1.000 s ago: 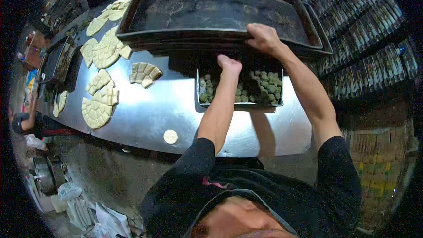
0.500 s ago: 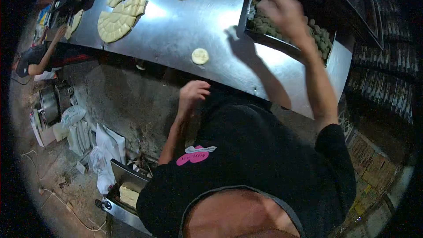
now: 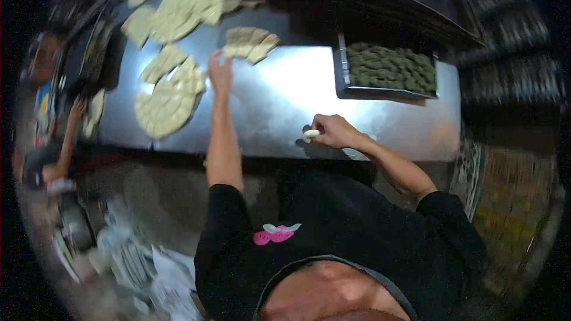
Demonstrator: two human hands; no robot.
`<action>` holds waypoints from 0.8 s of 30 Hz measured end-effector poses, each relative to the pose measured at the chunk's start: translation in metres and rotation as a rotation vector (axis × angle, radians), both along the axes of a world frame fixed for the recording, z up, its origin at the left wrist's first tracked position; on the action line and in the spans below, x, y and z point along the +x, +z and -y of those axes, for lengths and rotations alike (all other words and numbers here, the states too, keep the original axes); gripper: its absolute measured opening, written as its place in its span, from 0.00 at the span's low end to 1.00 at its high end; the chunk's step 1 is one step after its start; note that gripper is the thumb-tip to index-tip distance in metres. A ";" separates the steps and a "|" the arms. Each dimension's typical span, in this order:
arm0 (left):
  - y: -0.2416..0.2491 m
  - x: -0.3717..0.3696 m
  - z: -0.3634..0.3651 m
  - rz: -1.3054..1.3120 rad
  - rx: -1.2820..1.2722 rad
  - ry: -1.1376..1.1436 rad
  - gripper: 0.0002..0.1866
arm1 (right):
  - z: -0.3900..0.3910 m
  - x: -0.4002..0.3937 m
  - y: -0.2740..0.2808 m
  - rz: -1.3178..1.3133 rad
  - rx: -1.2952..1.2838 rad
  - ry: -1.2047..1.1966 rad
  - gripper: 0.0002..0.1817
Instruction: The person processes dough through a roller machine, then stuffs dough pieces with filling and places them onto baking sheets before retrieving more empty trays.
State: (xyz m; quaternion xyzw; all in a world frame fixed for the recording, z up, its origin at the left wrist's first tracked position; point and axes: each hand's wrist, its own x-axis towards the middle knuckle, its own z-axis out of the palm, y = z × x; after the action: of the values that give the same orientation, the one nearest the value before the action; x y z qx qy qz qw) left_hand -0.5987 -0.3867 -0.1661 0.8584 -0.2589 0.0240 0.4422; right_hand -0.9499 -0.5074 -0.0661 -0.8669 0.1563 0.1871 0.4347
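On the steel worktop (image 3: 262, 107), my right hand (image 3: 336, 132) pinches a small round piece of dough (image 3: 310, 135) near the front edge. Its thumb and fingers close on the piece's right side. My left hand (image 3: 220, 72) is stretched far forward, fingers extended and a little blurred, beside a wedge-shaped group of cut dough pieces (image 3: 251, 43). Just left of that arm lies a large flat round of dough scored into pieces (image 3: 166, 107). A metal tray (image 3: 386, 93) filled with dark green lumps (image 3: 392, 68) stands beyond my right hand.
More pale dough sheets (image 3: 178, 12) lie at the back left of the worktop. Another person's arm (image 3: 70, 125) reaches to the far left end, near a strip of dough (image 3: 95, 113). White sacks (image 3: 172, 276) stand on the floor at the lower left.
My right hand has come down from above the tray to the dough piece and taken hold of it. My left hand has reached forward to the cut dough. The view has shifted.
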 end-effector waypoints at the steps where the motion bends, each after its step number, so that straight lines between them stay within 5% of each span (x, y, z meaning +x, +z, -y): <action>1: -0.013 0.026 0.020 -0.093 -0.031 -0.019 0.26 | 0.014 -0.013 0.003 0.016 0.154 -0.177 0.17; 3: 0.011 0.027 0.040 -0.174 -0.045 -0.071 0.32 | 0.049 -0.042 0.010 -0.001 0.498 -0.526 0.17; 4: 0.004 0.037 0.040 -0.013 0.081 -0.099 0.28 | 0.065 -0.055 0.033 0.145 0.647 -0.677 0.17; 6: -0.005 0.051 0.033 0.126 0.280 -0.227 0.20 | 0.121 -0.082 0.044 0.351 0.498 -0.817 0.15; 8: -0.007 0.062 0.028 -0.006 0.527 -0.231 0.17 | 0.172 -0.102 0.095 0.425 0.525 -0.975 0.15; 10: 0.001 0.035 0.013 0.073 0.202 -0.178 0.15 | 0.243 -0.127 0.108 0.606 0.409 -1.043 0.15; 14: 0.043 -0.070 -0.011 0.246 0.367 -0.092 0.11 | 0.366 -0.150 0.159 0.571 -0.145 -0.971 0.17; 15: 0.049 -0.096 -0.016 0.249 0.508 -0.213 0.12 | 0.398 -0.151 0.159 0.571 -0.144 -0.972 0.17; 18: 0.078 -0.150 -0.013 0.233 0.559 -0.425 0.14 | 0.472 -0.145 0.147 0.409 -0.844 -0.930 0.21; 20: 0.084 -0.154 -0.014 -0.161 0.311 -0.146 0.14 | 0.504 -0.137 0.117 0.386 -1.033 -0.900 0.19; 21: 0.078 -0.151 -0.013 0.290 0.258 -0.076 0.15 | 0.509 -0.131 0.106 0.193 -0.989 -0.737 0.17; 22: 0.074 -0.149 -0.014 0.293 0.263 -0.067 0.15 | 0.515 -0.127 0.098 0.004 -0.938 -0.569 0.16; 24: 0.081 -0.146 -0.011 -0.053 0.654 0.092 0.16 | 0.504 -0.119 0.085 -0.085 -0.933 -0.573 0.14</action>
State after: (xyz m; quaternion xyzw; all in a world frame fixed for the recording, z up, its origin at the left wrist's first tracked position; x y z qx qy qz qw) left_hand -0.7442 -0.3760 -0.0853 0.9660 -0.2023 -0.0627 0.1481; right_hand -1.0690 -1.0113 0.0187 -0.8822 0.4698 0.0070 0.0312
